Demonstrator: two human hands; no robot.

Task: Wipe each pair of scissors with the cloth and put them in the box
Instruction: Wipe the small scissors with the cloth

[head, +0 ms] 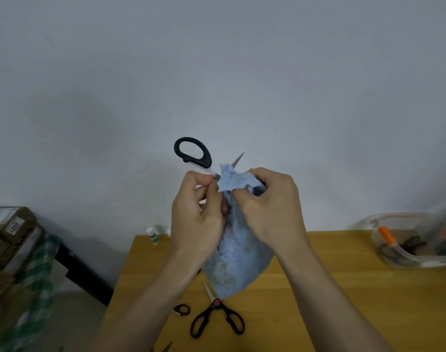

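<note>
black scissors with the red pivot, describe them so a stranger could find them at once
On the yellow wooden table, look at the near middle, just below the hanging blue cloth. The black-handled scissors with a red pivot lie flat there, handles spread; no hands touch them, and only they show a red dot.

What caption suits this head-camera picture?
Both hands wipe black-handled scissors with a blue cloth above a wooden table.

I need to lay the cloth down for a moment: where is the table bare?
Bare wood lies right of the black-and-red scissors, up to the clear box at the table's far right. The near left is crowded with scissors.
</note>
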